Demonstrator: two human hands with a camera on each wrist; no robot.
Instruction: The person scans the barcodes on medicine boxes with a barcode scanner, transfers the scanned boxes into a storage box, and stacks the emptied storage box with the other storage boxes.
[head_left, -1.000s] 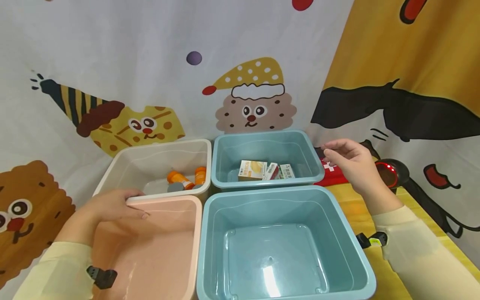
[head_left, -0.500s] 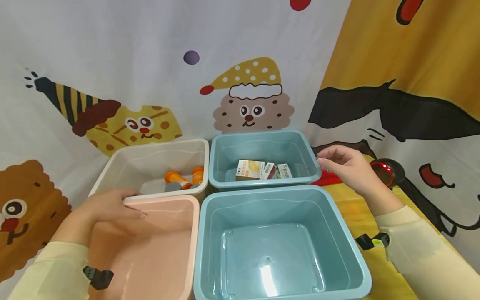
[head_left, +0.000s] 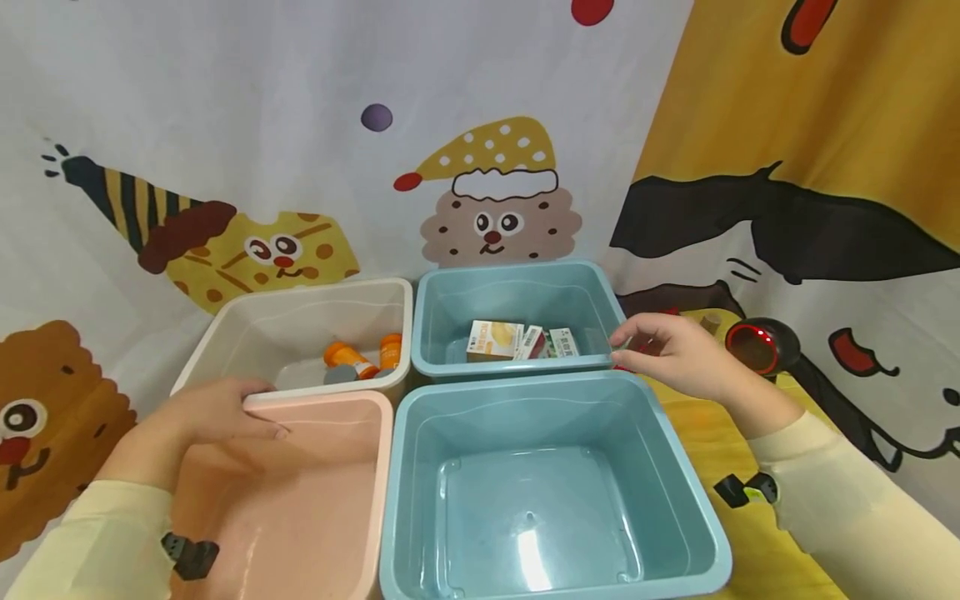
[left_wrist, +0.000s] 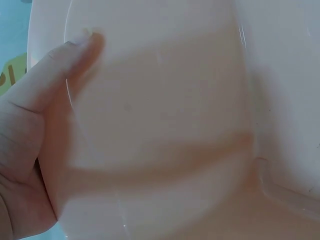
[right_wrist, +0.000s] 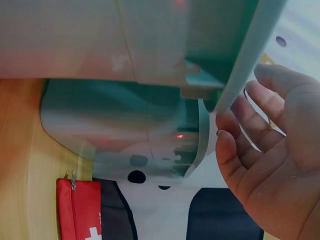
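Observation:
My left hand [head_left: 217, 408] grips the far rim of the pink bin [head_left: 382, 450]; in the left wrist view its thumb [left_wrist: 75, 55] lies against the inner wall, and the other fingers are hidden outside. My right hand [head_left: 682, 354], fingers loosely bent, holds nothing. It is by the right front corner of the rear blue bin [head_left: 517, 292], just above the far right corner of the front blue bin [head_left: 525, 382]. In the right wrist view, its fingertips come close to a bin rim [right_wrist: 250, 55]; whether they touch cannot be told.
Several small medicine boxes [head_left: 495, 340] lie in the rear blue bin. Orange bottles [head_left: 348, 358] with grey caps lie in the cream bin [head_left: 330, 304]. A red zipped pouch [right_wrist: 77, 210] and a black round device [head_left: 761, 346] with red lights are at the right. A printed curtain [head_left: 300, 125] hangs behind.
My right hand has moved left and down, from beside the rear blue bin to the corner between the two blue bins. My left hand stays on the pink rim. The head view has shifted slightly.

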